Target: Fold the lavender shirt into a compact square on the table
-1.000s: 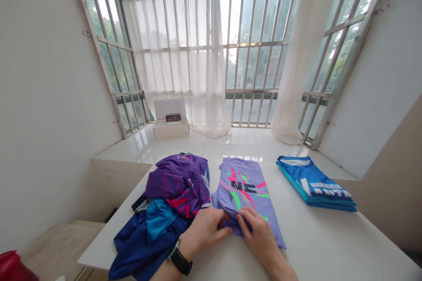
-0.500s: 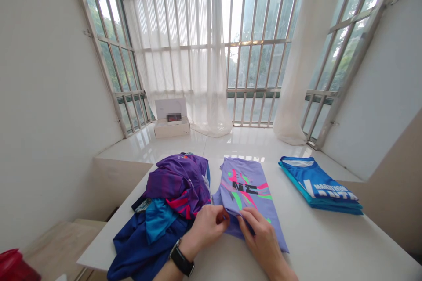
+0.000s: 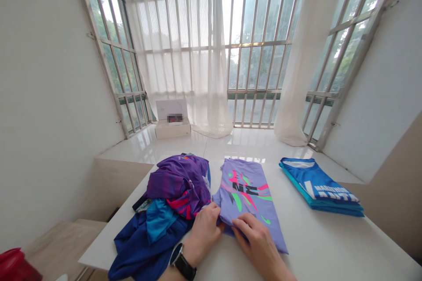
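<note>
Hands (image 3: 231, 235) on lengthwise lilac shirt (image 3: 247, 197)

On the white tabletop (image 3: 316, 246), at the left, lies a loose heap of clothes (image 3: 165, 206) in purple, dark blue and teal. At the far right there is a neat stack of folded blue shirts (image 3: 319, 186) with white letters. Behind the tabletop, on the shiny raised floor near the window, stands an open white box (image 3: 172, 119). Thin white curtains (image 3: 184, 48) hang before the tall barred windows. In the lower left corner a part of a red object (image 3: 15, 265) shows.
</note>
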A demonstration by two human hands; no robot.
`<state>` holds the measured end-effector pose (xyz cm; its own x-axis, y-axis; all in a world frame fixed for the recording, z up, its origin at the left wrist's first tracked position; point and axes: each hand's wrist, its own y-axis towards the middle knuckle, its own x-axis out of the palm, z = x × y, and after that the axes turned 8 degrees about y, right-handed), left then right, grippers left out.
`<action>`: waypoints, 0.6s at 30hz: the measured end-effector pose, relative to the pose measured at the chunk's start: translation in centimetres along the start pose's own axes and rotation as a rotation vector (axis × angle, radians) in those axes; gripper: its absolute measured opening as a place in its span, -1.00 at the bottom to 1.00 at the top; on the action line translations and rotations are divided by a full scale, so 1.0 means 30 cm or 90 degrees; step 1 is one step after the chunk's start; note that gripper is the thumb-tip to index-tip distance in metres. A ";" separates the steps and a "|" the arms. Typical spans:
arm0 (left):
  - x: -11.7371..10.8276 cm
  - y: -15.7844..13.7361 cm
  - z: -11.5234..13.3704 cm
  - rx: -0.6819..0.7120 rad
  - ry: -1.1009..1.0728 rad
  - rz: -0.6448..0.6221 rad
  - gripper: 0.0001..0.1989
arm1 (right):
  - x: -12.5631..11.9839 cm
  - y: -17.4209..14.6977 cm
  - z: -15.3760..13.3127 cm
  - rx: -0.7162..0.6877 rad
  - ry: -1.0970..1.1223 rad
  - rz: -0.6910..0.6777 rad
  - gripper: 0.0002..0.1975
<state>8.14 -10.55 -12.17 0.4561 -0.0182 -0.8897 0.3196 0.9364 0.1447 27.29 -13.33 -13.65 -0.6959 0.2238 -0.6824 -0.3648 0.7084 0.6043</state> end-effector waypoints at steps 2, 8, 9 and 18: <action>-0.002 -0.005 -0.015 -0.011 0.042 0.009 -0.82 | 0.001 -0.005 -0.005 0.001 -0.016 -0.067 -0.80; -0.030 -0.040 -0.002 0.077 0.072 0.105 -0.52 | 0.005 0.001 -0.028 0.040 -0.026 -0.155 -0.76; -0.031 -0.048 0.009 0.113 0.073 0.103 -0.51 | 0.004 0.004 -0.034 0.044 -0.023 -0.156 -0.76; 0.005 -0.098 0.013 0.254 0.112 -0.091 -0.39 | -0.117 -0.134 0.062 0.059 -0.089 -0.124 -0.67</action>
<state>7.60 -13.45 -12.57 0.2477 -0.0452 -0.9678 0.6797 0.7199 0.1404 32.34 -15.72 -14.44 -0.5238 0.1630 -0.8361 -0.4206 0.8041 0.4202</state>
